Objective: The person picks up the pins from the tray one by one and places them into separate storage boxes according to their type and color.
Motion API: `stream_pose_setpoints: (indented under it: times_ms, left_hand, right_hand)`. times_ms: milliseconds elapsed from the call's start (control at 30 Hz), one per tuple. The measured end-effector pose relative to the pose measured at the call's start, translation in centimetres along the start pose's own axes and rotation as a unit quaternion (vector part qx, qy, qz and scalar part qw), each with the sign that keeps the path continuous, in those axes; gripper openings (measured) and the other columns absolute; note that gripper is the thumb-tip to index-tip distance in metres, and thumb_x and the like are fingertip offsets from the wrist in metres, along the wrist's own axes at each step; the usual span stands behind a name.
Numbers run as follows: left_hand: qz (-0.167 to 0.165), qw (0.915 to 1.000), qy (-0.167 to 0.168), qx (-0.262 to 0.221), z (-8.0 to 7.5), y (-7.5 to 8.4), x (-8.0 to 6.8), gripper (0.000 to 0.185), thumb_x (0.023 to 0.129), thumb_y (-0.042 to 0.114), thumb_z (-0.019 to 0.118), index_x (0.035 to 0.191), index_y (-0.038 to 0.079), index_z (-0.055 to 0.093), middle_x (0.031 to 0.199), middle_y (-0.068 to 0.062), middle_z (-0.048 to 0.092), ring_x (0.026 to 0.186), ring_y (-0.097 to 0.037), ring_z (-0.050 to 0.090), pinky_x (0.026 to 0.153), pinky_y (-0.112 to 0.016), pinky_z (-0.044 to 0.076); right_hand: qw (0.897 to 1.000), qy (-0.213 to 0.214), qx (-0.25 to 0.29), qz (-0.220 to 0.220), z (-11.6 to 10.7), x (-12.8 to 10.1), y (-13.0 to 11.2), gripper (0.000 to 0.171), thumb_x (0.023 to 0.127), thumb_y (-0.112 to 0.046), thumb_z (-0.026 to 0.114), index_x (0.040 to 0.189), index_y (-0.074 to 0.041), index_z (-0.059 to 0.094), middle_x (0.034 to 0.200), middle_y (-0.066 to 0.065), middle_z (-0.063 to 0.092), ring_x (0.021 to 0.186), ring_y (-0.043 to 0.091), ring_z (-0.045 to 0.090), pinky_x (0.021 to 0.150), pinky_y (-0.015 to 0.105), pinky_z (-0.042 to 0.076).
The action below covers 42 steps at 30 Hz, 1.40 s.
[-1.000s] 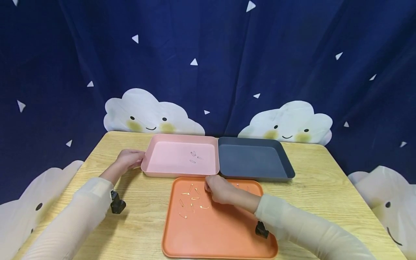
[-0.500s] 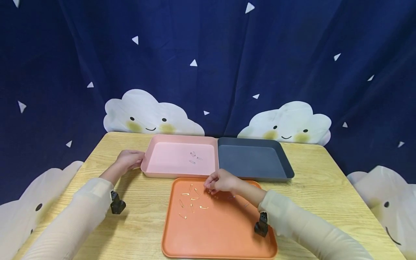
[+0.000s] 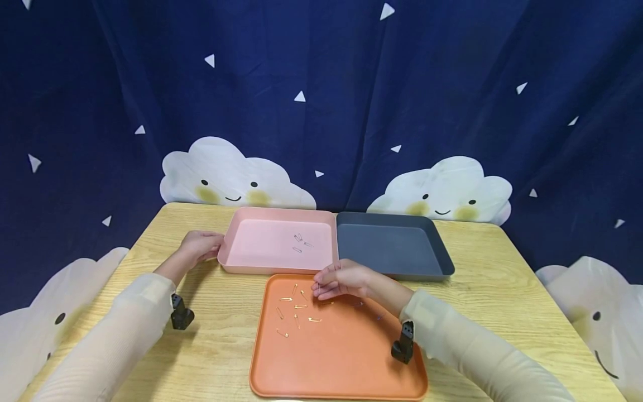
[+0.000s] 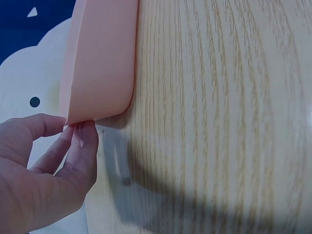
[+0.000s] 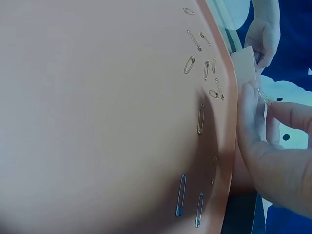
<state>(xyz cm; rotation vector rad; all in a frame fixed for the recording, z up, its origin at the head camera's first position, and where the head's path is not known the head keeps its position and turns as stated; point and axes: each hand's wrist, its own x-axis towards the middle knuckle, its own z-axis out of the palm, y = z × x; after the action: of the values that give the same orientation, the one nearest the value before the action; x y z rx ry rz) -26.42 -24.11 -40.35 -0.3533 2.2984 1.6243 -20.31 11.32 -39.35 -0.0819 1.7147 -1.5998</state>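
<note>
My right hand (image 3: 344,279) is over the far edge of the orange tray (image 3: 351,363), pinching a small safety pin (image 5: 263,96) at the fingertips. Below it on that tray lie several gold safety pins (image 3: 301,306), and two blue-tinted safety pins (image 5: 181,195) show near the rim in the right wrist view. At the left end of the pink tray (image 3: 271,267), my left hand (image 3: 200,245) grips the corner, its thumb (image 4: 51,124) at the rim and its fingers (image 4: 85,146) against the outer wall. Several silver safety pins (image 3: 297,250) lie inside the pink tray.
A dark grey tray (image 3: 392,245) stands to the right of the pink one, side by side with it behind the orange tray. All three rest on a wooden table (image 3: 216,335). A navy curtain (image 3: 321,128) with clouds hangs behind.
My right hand has come up slightly from the orange tray and turned, its fingers now showing with the safety pin between them. My left hand stays at the pink tray.
</note>
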Motion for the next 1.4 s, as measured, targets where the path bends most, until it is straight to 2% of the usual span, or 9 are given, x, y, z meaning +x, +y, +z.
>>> stream_pose_setpoints:
  times_ms: [100,367,600,667,867,967,1067,1267,1400]
  left_hand:
    - [0.0,1.0,0.002,0.003,0.0,0.1,0.0,0.052,0.093,0.014,0.052,0.136,-0.013,0.043,0.113,-0.013,0.062,0.074,0.004,0.057,0.075,-0.015,0.058]
    - [0.014,0.9998,-0.005,-0.015,-0.1,-0.1,-0.1,0.053,0.091,0.01,0.053,0.135,-0.017,0.042,0.086,0.002,0.064,0.07,0.004,0.058,0.072,-0.014,0.057]
    - [0.01,0.9999,0.0,-0.003,0.0,-0.3,-0.1,0.053,0.09,0.011,0.053,0.135,-0.016,0.042,0.109,-0.014,0.065,0.074,0.003,0.059,0.078,-0.017,0.058]
    - [0.01,1.0,0.0,-0.001,-0.1,-0.3,-0.1,0.053,0.09,0.011,0.053,0.135,-0.016,0.043,0.111,-0.014,0.064,0.075,0.003,0.059,0.078,-0.018,0.058]
    - [0.016,0.9998,-0.006,-0.014,-0.2,-0.5,0.0,0.052,0.092,0.01,0.053,0.134,-0.018,0.042,0.08,0.005,0.064,0.069,0.005,0.059,0.071,-0.015,0.058]
    - [0.018,0.9996,-0.008,-0.021,-0.1,-0.5,0.0,0.052,0.091,0.009,0.053,0.134,-0.018,0.042,0.075,0.009,0.062,0.068,0.005,0.059,0.069,-0.014,0.057]
    - [0.019,0.9995,-0.011,-0.023,-0.1,-0.5,-0.2,0.052,0.091,0.008,0.053,0.134,-0.019,0.041,0.078,0.006,0.064,0.069,0.004,0.06,0.069,-0.015,0.058]
    - [0.017,0.9997,-0.008,-0.016,-0.1,-0.5,0.0,0.052,0.091,0.009,0.053,0.134,-0.018,0.042,0.089,-0.001,0.066,0.072,0.003,0.059,0.072,-0.015,0.058]
    - [0.015,0.9998,-0.003,-0.015,-0.1,-0.4,0.1,0.051,0.091,0.009,0.053,0.133,-0.018,0.043,0.088,0.0,0.065,0.071,0.003,0.059,0.072,-0.016,0.058]
  right_hand:
    - [1.0,-0.002,0.01,0.001,0.0,0.1,-0.2,0.032,0.094,0.001,0.052,0.12,0.02,0.049,0.081,0.003,0.071,0.076,0.013,0.07,0.082,0.033,0.061]
    - [0.999,0.015,0.029,0.003,-0.1,0.3,-0.8,0.042,0.092,0.006,0.052,0.13,0.022,0.043,0.086,0.007,0.072,0.077,0.015,0.07,0.082,0.032,0.061]
    - [0.999,0.025,0.022,-0.003,-0.3,1.1,-1.5,0.043,0.089,0.008,0.056,0.128,0.021,0.046,0.088,0.009,0.072,0.075,0.015,0.069,0.079,0.03,0.061]
    - [0.999,0.03,0.019,-0.002,-0.3,1.3,-1.8,0.043,0.088,0.008,0.057,0.129,0.02,0.046,0.089,0.01,0.072,0.075,0.015,0.069,0.079,0.029,0.061]
    - [0.999,0.038,0.007,-0.003,-0.4,1.8,-2.7,0.044,0.087,0.009,0.059,0.13,0.018,0.048,0.092,0.011,0.073,0.076,0.014,0.07,0.081,0.03,0.061]
    - [0.999,0.041,-0.001,-0.003,-0.6,2.2,-3.1,0.044,0.087,0.009,0.059,0.13,0.016,0.048,0.088,0.006,0.073,0.078,0.014,0.07,0.086,0.032,0.059]
    - [0.999,0.047,-0.007,0.0,-0.7,2.6,-3.4,0.044,0.088,0.009,0.058,0.13,0.016,0.049,0.083,0.003,0.072,0.077,0.013,0.069,0.091,0.036,0.055]
    - [0.997,0.073,-0.017,0.005,-1.1,3.6,-4.6,0.041,0.088,0.007,0.06,0.128,0.012,0.053,0.081,0.001,0.072,0.076,0.013,0.07,0.078,0.029,0.061]
    - [0.997,0.07,-0.027,0.008,-1.8,4.5,-5.6,0.043,0.088,0.008,0.059,0.131,0.012,0.051,0.08,0.001,0.072,0.075,0.011,0.069,0.088,0.034,0.058]
